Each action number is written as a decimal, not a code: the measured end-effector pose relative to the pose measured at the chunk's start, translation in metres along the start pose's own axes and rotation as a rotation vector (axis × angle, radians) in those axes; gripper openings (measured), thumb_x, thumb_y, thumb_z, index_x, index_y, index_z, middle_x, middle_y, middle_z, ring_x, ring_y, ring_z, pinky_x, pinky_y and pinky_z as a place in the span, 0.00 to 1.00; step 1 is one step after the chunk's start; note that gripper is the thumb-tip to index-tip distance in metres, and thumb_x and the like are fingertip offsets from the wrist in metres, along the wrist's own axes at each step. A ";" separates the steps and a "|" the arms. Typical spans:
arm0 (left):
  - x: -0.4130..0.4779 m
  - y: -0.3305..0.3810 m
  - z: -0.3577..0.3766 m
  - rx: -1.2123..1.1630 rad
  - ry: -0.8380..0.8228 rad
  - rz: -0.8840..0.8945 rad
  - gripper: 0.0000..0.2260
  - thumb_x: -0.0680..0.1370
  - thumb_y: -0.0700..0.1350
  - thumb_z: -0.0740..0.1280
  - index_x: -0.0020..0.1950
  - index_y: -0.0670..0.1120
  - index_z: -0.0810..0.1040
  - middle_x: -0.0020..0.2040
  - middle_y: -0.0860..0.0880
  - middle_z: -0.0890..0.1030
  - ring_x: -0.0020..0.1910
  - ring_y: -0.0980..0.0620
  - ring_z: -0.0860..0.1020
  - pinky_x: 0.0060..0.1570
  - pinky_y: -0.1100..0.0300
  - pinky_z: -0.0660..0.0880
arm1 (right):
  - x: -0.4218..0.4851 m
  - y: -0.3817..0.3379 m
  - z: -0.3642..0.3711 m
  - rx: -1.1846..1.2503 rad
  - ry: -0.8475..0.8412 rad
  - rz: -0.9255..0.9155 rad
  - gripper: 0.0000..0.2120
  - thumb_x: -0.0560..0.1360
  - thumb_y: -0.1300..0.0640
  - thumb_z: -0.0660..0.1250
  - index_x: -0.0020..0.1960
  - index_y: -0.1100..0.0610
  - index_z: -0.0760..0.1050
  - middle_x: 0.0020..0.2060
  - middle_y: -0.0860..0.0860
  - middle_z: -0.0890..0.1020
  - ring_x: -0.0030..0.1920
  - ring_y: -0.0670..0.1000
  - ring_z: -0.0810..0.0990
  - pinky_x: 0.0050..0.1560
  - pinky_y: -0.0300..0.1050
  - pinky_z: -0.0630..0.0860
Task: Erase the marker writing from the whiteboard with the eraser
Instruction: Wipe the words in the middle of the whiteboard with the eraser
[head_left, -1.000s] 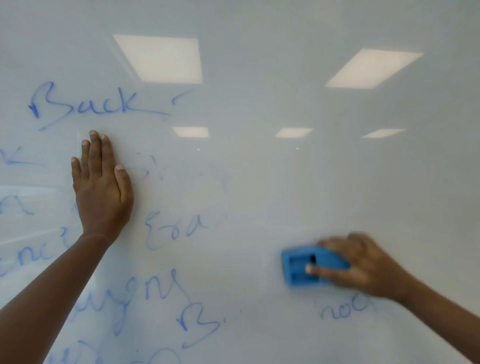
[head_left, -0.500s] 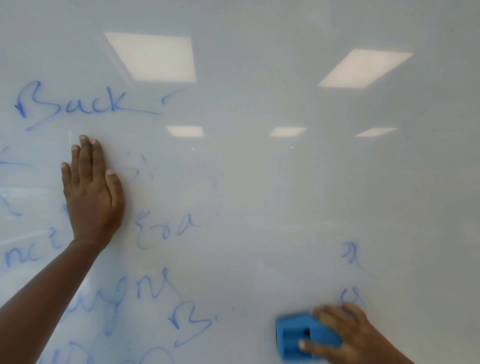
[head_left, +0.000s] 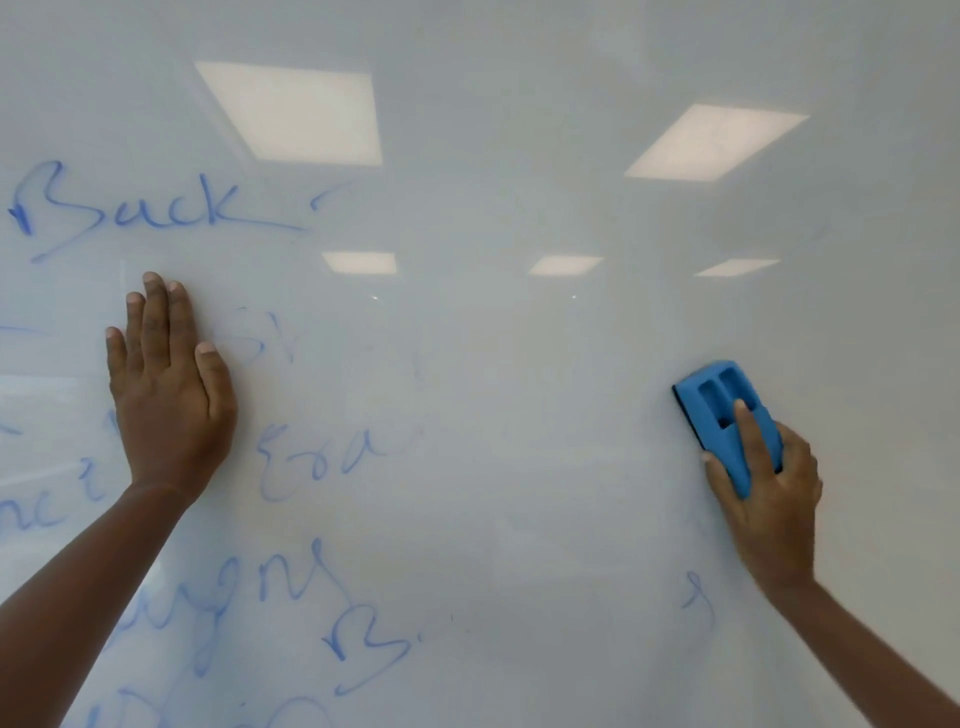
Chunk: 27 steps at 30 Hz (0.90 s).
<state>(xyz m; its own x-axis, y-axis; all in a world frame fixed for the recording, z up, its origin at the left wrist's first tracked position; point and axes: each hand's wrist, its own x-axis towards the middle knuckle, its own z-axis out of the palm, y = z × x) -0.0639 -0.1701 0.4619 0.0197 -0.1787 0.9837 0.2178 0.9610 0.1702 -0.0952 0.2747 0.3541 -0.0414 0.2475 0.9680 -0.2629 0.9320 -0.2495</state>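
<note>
A white whiteboard (head_left: 519, 467) fills the view. Blue marker writing covers its left side: the word "Back" (head_left: 130, 213) at upper left, more words (head_left: 291, 587) lower down, and a small blue mark (head_left: 698, 595) at lower right. My right hand (head_left: 769, 499) grips a blue eraser (head_left: 719, 410) and presses it flat on the board at the right, index finger along its top. My left hand (head_left: 166, 384) lies flat on the board, fingers together and pointing up, holding nothing.
Ceiling light panels (head_left: 296, 111) reflect in the glossy board at the top. Faint smeared traces of writing (head_left: 265, 338) sit just right of my left hand.
My right hand swept the eraser down to the bottom edge, then up and to the right. The writing at lower right is mostly wiped away. My left hand stayed on the board.
</note>
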 end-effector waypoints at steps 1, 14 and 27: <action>0.000 0.000 0.000 -0.002 -0.001 -0.002 0.25 0.77 0.46 0.44 0.73 0.38 0.54 0.75 0.38 0.55 0.74 0.42 0.53 0.68 0.65 0.37 | -0.018 -0.006 0.003 0.014 0.009 0.096 0.28 0.77 0.41 0.52 0.69 0.58 0.65 0.53 0.68 0.73 0.51 0.68 0.73 0.50 0.64 0.72; -0.001 0.000 -0.001 -0.012 -0.003 0.001 0.26 0.77 0.47 0.43 0.73 0.38 0.54 0.75 0.38 0.56 0.74 0.42 0.53 0.68 0.68 0.35 | -0.055 0.031 -0.002 0.012 -0.170 -0.613 0.17 0.81 0.44 0.47 0.62 0.51 0.68 0.54 0.58 0.69 0.54 0.63 0.77 0.57 0.48 0.71; -0.001 -0.001 -0.001 -0.017 -0.001 0.012 0.26 0.77 0.47 0.43 0.73 0.37 0.55 0.75 0.38 0.56 0.74 0.42 0.53 0.68 0.69 0.35 | -0.102 -0.111 0.010 0.069 -0.125 -0.403 0.19 0.80 0.44 0.48 0.67 0.49 0.63 0.55 0.61 0.74 0.50 0.58 0.72 0.49 0.50 0.69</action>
<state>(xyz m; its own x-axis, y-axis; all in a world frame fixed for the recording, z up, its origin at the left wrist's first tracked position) -0.0630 -0.1711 0.4605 0.0211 -0.1665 0.9858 0.2342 0.9594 0.1570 -0.0719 0.1431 0.2831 -0.0372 -0.1712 0.9845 -0.3461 0.9265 0.1480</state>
